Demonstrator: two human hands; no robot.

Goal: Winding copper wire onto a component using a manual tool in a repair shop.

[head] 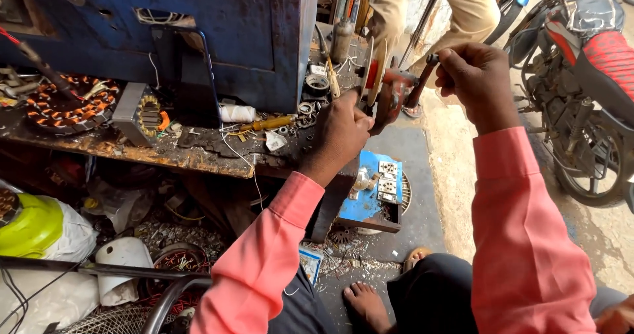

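Stiff, heavy-looking winding machine is steadied at nine o'clock by the clenched left hand; its crank handle is gripped by the right hand.

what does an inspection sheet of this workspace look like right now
surface: rusty, grimy workbench against a blue metal cabinet.
job's things: hand-cranked winding machine at the bench edge; right hand has its grip on the crank handle, left hand rests against the winder's disc.
clutter: copper-wound stator, yellow-handled screwdriver, white thread spool, bearings, scraps under the bench.
grippers: both hands bare, pink sleeves.
cables: thin white wire trailing over the bench edge.
surroundings: blue socket board on the floor, parked motorcycle, another person beyond the bench.
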